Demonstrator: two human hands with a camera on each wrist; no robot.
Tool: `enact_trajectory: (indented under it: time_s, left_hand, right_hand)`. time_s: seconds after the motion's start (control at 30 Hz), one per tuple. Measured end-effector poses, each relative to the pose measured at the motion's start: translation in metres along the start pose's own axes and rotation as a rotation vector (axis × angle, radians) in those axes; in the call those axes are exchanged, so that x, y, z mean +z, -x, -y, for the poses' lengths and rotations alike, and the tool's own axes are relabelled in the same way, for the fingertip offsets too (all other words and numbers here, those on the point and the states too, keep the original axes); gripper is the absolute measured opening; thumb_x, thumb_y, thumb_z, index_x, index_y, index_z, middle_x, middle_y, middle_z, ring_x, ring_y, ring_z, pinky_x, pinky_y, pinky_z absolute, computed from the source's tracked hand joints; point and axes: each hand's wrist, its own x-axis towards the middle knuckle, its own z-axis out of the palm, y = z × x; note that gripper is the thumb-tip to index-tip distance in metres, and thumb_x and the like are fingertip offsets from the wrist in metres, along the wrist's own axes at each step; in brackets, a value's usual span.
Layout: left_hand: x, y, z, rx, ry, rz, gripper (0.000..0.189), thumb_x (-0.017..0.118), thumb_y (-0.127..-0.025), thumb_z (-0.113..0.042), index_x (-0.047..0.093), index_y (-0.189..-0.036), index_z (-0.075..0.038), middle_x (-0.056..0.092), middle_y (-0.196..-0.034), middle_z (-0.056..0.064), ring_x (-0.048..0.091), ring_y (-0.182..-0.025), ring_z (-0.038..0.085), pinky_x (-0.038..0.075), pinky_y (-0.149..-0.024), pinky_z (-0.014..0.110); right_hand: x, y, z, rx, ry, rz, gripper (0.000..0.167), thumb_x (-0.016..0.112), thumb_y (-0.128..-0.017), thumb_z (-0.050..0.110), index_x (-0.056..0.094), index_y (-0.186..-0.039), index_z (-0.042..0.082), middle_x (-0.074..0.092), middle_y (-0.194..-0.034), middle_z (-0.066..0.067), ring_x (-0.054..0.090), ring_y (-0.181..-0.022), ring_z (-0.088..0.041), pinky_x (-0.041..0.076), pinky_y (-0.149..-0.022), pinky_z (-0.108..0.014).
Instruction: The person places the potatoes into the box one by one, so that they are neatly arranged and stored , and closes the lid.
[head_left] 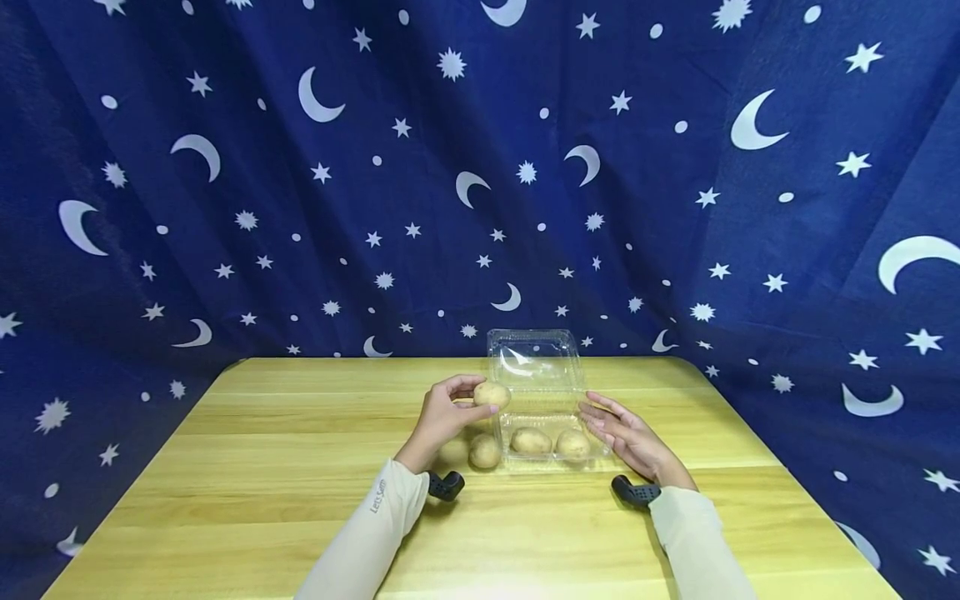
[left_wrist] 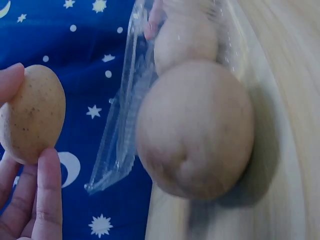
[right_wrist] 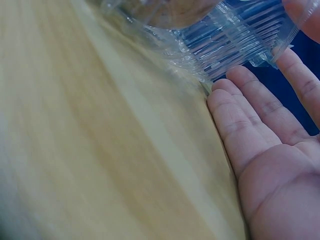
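Observation:
In the head view my left hand (head_left: 447,414) pinches a potato (head_left: 492,397) between thumb and fingers, raised beside the left edge of a clear plastic clamshell container (head_left: 536,408). The left wrist view shows this speckled potato (left_wrist: 37,114) at the fingertips. Another potato (head_left: 485,451) sits on the table just left of the container. Inside the base lie two more, a left potato (head_left: 531,440) and a right potato (head_left: 573,443). My right hand (head_left: 628,435) is at the container's right side, fingers fairly straight. In the right wrist view its fingertips (right_wrist: 287,57) meet the clear plastic.
The container's lid (head_left: 534,358) stands raised at the back, near the far edge of the wooden table (head_left: 315,433). Behind the table hangs a blue curtain (head_left: 420,192) with moons and stars. Each wrist wears a black device, on the left (head_left: 447,486) and right (head_left: 634,492).

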Motion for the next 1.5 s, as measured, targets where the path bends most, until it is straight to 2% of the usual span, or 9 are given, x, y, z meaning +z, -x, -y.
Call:
enact_trajectory:
  time_s: [0.3, 0.53, 0.8, 1.13, 1.5]
  left_hand:
    - [0.008, -0.001, -0.007, -0.01, 0.001, -0.003, 0.051, 0.093, -0.08, -0.002, 0.074, -0.127, 0.006, 0.077, -0.118, 0.017, 0.072, -0.108, 0.028, 0.063, -0.094, 0.035]
    - [0.014, 0.0, -0.011, -0.032, -0.052, -0.016, 0.052, 0.095, -0.08, -0.007, 0.075, -0.128, 0.001, 0.078, -0.118, 0.016, 0.074, -0.107, 0.03, 0.064, -0.088, 0.033]
    - [0.023, -0.001, -0.013, -0.043, -0.056, -0.009, 0.053, 0.096, -0.079, -0.01, 0.076, -0.128, -0.002, 0.078, -0.118, 0.012, 0.073, -0.109, 0.028, 0.063, -0.086, 0.032]
    - [0.037, -0.004, -0.012, -0.054, -0.033, -0.023, 0.052, 0.097, -0.077, -0.008, 0.077, -0.125, -0.003, 0.079, -0.115, 0.011, 0.074, -0.107, 0.027, 0.063, -0.083, 0.028]
    - [0.051, -0.007, -0.008, -0.031, -0.051, -0.006, 0.051, 0.098, -0.078, -0.011, 0.078, -0.124, -0.002, 0.08, -0.114, 0.012, 0.075, -0.106, 0.028, 0.062, -0.086, 0.03]
  right_hand:
    - [0.001, 0.0, 0.001, 0.006, -0.003, -0.013, 0.066, 0.046, -0.113, -0.002, 0.011, -0.169, -0.009, 0.052, -0.156, -0.001, 0.056, -0.141, -0.008, 0.042, -0.118, -0.025]
    - [0.001, 0.0, 0.0, 0.012, -0.005, -0.023, 0.064, 0.047, -0.113, -0.002, 0.018, -0.169, -0.005, 0.054, -0.152, 0.002, 0.057, -0.14, -0.008, 0.043, -0.118, -0.025]
    - [-0.001, 0.001, -0.001, 0.016, 0.013, -0.035, 0.066, 0.048, -0.113, -0.002, 0.014, -0.169, -0.007, 0.053, -0.153, 0.002, 0.057, -0.14, -0.008, 0.042, -0.118, -0.025]
    - [-0.001, 0.0, -0.002, 0.023, 0.019, -0.039, 0.066, 0.047, -0.113, -0.001, 0.014, -0.169, -0.007, 0.045, -0.161, -0.01, 0.057, -0.14, -0.009, 0.042, -0.119, -0.026]
    - [0.0, 0.0, -0.001, 0.015, -0.004, -0.038, 0.064, 0.048, -0.112, -0.002, 0.02, -0.169, -0.005, 0.056, -0.15, 0.004, 0.058, -0.14, -0.009, 0.042, -0.119, -0.026]
